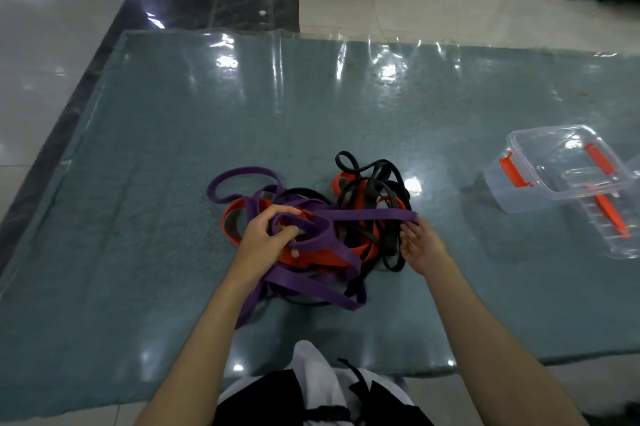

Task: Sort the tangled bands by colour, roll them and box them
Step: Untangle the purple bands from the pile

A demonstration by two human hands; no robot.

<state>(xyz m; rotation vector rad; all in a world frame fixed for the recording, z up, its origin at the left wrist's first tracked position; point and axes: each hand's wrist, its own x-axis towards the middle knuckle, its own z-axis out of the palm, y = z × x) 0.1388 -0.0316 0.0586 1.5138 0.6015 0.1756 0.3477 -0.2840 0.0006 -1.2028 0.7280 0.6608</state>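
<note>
Fingers of the left hand (268,235) are curled round a loop of the purple band (363,216), thumb and forefinger closing over it above the heap. Fingers of the right hand (420,247) pinch the far end of the same purple band at its right extremity; the strip runs taut and near level between the two hands. Both forearms enter from the bottom edge, either side of a white and black garment (311,387) at the lower centre.

The purple band is not freed: further lengths trail under the left wrist toward the viewer and loop out to the left of the heap. Beneath and among them lie the orange bands (322,257), visible below the left hand, at the left edge of the heap and behind it. The black bands (377,183) are massed on the right and rear of the heap, interlaced with orange and purple alike. All three colours are in contact and unsorted.

The heap rests on a grey-green mat (156,183) under a glossy clear plastic sheet (346,55). Well apart to the right on the mat stands a clear plastic box (526,199) with orange latches, uncovered; its lid (609,235) lies just beside it, on the near right side. Beyond the mat is tiled floor (398,6).
</note>
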